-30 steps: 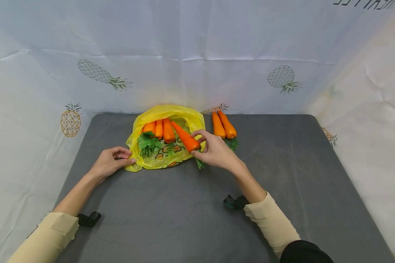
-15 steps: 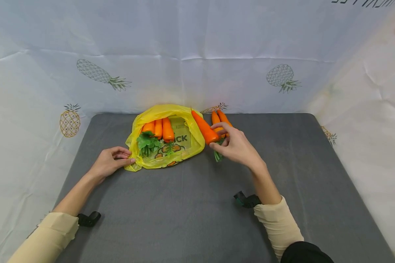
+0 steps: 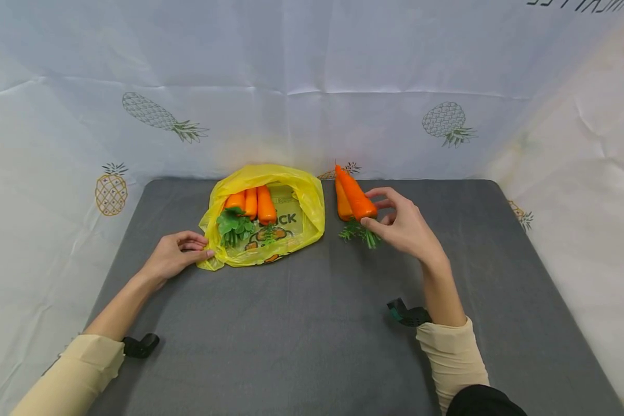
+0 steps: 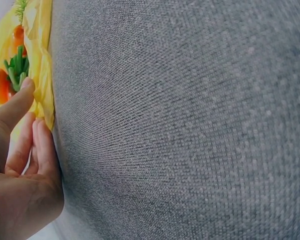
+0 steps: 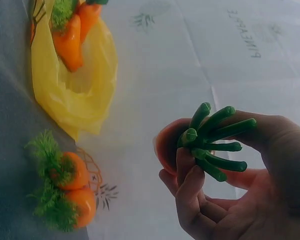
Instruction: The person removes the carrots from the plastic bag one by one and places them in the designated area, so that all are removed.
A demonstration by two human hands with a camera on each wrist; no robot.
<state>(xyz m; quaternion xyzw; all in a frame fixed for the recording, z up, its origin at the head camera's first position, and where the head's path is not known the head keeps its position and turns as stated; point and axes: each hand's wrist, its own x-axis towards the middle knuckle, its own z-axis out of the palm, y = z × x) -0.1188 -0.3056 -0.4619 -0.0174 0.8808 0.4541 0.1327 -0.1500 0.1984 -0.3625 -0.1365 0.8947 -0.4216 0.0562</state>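
Note:
A yellow plastic bag (image 3: 312,202) lies with its mouth facing forward, and several orange carrots (image 3: 266,207) with leafy greens rest inside it. My left hand (image 3: 170,260) pinches the bag's front left edge between thumb and fingers. To the right of the bag, my right hand (image 3: 404,226) grips another carrot (image 3: 355,193) near its thick top, its tip pointing away. Short green stems (image 5: 220,145) stick out past my fingers in the right wrist view. Two carrots with feathery tops (image 5: 80,206) lie side by side below it there; in the head view the held carrot mostly covers one.
Everything sits near the back edge of a grey cloth-covered table (image 3: 291,335). A white curtain with pineapple prints (image 3: 312,127) hangs behind the table and along its sides. Black wrist cameras (image 3: 408,313) are strapped on both forearms.
My right hand has carried the carrot from over the bag's mouth rightward, to in front of the two carrots on the table. My left hand has stayed on the bag's edge.

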